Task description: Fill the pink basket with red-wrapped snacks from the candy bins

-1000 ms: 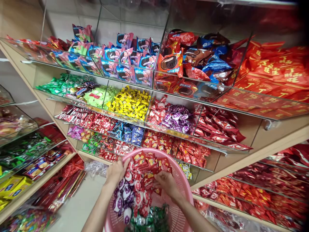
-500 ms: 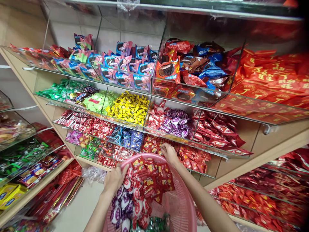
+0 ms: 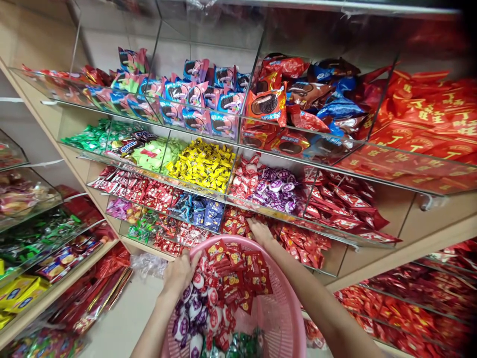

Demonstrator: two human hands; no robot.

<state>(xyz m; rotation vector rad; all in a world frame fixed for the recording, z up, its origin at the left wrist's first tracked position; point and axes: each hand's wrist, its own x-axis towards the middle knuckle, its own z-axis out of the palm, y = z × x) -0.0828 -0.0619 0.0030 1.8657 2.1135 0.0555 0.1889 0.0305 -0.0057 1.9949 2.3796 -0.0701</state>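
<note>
My left hand (image 3: 179,272) is closed on the left rim of a pink plastic basket (image 3: 285,293). Inside the basket lie red flat candy packets (image 3: 227,286), white-and-purple wrapped candies (image 3: 192,308), red-and-white wrapped candies (image 3: 215,318) and green wrapped ones (image 3: 246,345). Beyond the far rim, my right hand (image 3: 261,231) reaches into a low shelf compartment of red flat packets (image 3: 236,221). Its fingertips are out of sight among these packets, so whether it grips any does not show.
Tiered shelves with clear dividers hold yellow candies (image 3: 203,166), purple-and-white candies (image 3: 278,189), blue packets (image 3: 208,214) and bagged cookies (image 3: 266,104). Clear front panels edge the tiers just above my right hand. Another shelf with yellow packs (image 3: 22,296) stands at left.
My right hand has dipped slightly deeper into the red packets, and its fingertips have gone from view. My left hand keeps its hold on the basket. The view has shifted a little.
</note>
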